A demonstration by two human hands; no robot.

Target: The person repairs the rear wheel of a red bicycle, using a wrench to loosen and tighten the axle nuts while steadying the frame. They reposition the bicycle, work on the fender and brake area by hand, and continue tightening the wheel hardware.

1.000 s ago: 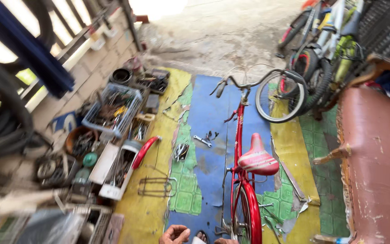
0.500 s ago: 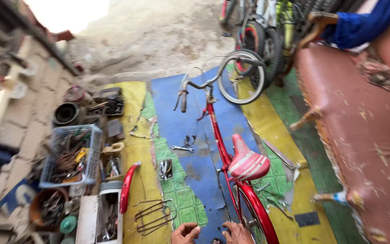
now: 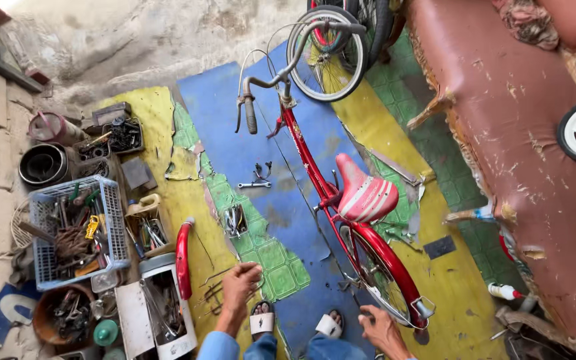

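1. Left hand (image 3: 240, 288): fingers curled loosely, lowered over a wire rack (image 3: 213, 293) lying on the yellow floor sheet (image 3: 168, 200); whether it actually grips the wire cannot be told.

2. Right hand (image 3: 380, 327): at the rear wheel (image 3: 383, 277) of the red bicycle (image 3: 331, 193), fingers bent toward the lower rim; a firm grip cannot be confirmed.

3. 2 sandalled feet (image 3: 295, 323) planted between the hands, on the blue sheet (image 3: 235, 133).

4. Loose red mudguard (image 3: 183, 257), just left of the left hand, beside an open white box (image 3: 158, 313) of tools.

5. Blue plastic basket (image 3: 75, 230) of rusty parts, further left; round tins and trays beyond it along the wall.

6. Spanner (image 3: 255, 185) and small pliers on the blue sheet, mid-floor, apart from both hands.

7. Pink-and-white saddle (image 3: 366, 195), handlebar (image 3: 261, 83) and front wheel (image 3: 328, 53), farthest out; worn brown bench (image 3: 521, 147) to the right.

Risks, as judged: the bicycle shows no visible stand, so a pull on the rear wheel could tip it onto the person. Fingers near spokes may be pinched if the wheel turns. Torn sheet edges and scattered tools invite a trip or a cut foot in open sandals.
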